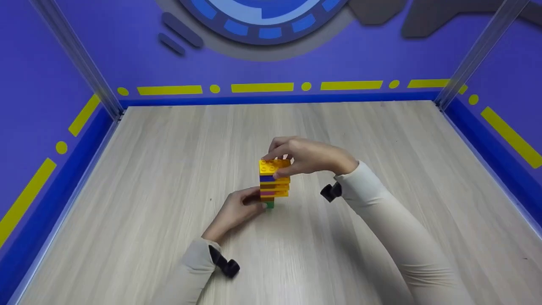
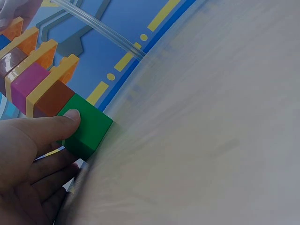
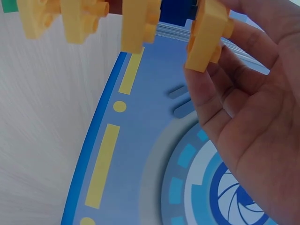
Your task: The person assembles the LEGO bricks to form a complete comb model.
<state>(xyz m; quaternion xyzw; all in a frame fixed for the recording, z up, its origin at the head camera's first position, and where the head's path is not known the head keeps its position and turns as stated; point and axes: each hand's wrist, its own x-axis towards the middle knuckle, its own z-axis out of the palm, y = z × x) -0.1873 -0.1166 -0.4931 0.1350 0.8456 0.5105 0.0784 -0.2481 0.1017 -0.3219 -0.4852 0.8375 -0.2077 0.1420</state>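
Note:
A tower of toy building bricks [image 1: 267, 186] stands in the middle of the table, between both hands. Its bottom is a green brick [image 2: 89, 129]; above come an orange-brown brick [image 2: 55, 98], a magenta brick [image 2: 29, 84] and, near the top, a blue brick [image 3: 177, 10]. Yellow plates alternate with them and jut out to the right. My left hand [image 1: 237, 207] grips the base, thumb pressed on the green brick's face. From the upper right, my right hand [image 1: 311, 156] pinches the topmost yellow plate [image 3: 206, 37] between thumb and fingers.
The tower stands on a pale wood-grain tabletop [image 1: 169, 156]. Blue-purple panels with yellow dashes enclose the table; the back panel [image 1: 296, 67] carries a round blue emblem. A black wrist strap mount [image 1: 331, 192] hangs off the right sleeve, another [image 1: 226, 262] off the left.

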